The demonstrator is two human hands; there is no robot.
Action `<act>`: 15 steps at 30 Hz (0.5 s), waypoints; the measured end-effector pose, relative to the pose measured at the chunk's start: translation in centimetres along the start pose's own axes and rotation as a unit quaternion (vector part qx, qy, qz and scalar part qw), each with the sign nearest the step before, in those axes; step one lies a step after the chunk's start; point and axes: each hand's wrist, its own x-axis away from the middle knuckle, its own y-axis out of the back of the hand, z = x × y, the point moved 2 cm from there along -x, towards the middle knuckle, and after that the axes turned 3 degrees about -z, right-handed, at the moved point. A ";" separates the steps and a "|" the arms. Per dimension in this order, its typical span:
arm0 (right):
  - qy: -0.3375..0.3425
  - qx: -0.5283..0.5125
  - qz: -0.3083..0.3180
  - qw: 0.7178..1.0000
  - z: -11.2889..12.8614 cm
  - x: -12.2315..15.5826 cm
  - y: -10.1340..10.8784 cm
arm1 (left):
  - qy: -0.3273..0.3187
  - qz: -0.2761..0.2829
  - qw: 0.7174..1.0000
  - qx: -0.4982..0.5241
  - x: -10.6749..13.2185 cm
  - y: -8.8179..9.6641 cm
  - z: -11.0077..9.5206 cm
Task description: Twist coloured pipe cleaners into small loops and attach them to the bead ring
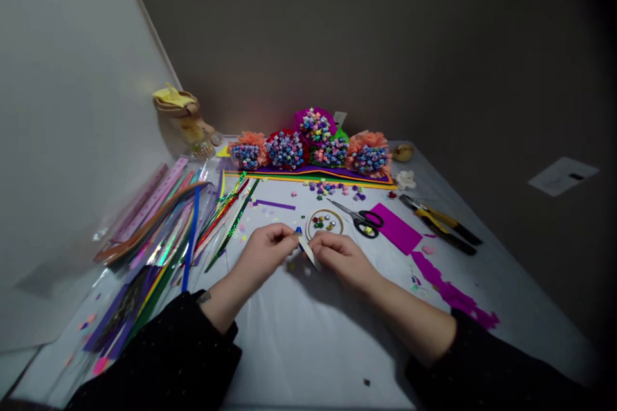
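Between my two hands is a narrow paper strip (306, 248), white on the side I see, with a blue folded end at the top. My left hand (270, 249) is closed, thumb and forefinger pinching the strip near that blue end. On the other side, my right hand (343, 258) is closed too, its fingertips pinching the strip's right edge. Just beyond my fingers lies a round gold-rimmed dish (324, 223) with small shiny beads in it. Black-handled scissors (359, 218) lie open to the right of the dish.
Bundles of coloured strips (168, 237) cover the left side. Bouquets of tiny paper stars (284, 149) stand at the back on coloured sheets, with loose stars (332, 189) in front. Magenta paper (395, 228) and yellow-black pliers (441, 221) lie at right. A wall rises behind.
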 end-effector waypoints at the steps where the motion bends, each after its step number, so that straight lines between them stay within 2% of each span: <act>1: 0.045 0.023 -0.005 0.999 0.1 0.1 0.1 | 0.024 0.015 0.999 0.030 -0.1 0.0 0.2; 4: 0.195 0.116 -0.032 0.973 0.6 0.6 0.5 | 0.083 0.053 0.989 0.110 -0.3 -0.2 0.5; 7: 0.291 0.170 0.003 0.941 1.0 1.2 0.5 | 0.101 0.055 0.980 0.161 -0.2 -0.3 0.5; 11: 0.327 0.164 0.046 0.930 1.5 1.6 0.1 | 0.078 0.021 0.978 0.192 -0.5 -0.3 0.6; 15: 0.327 0.149 0.082 0.930 1.9 1.8 -0.2 | 0.053 -0.066 0.979 0.184 -1.4 0.9 1.1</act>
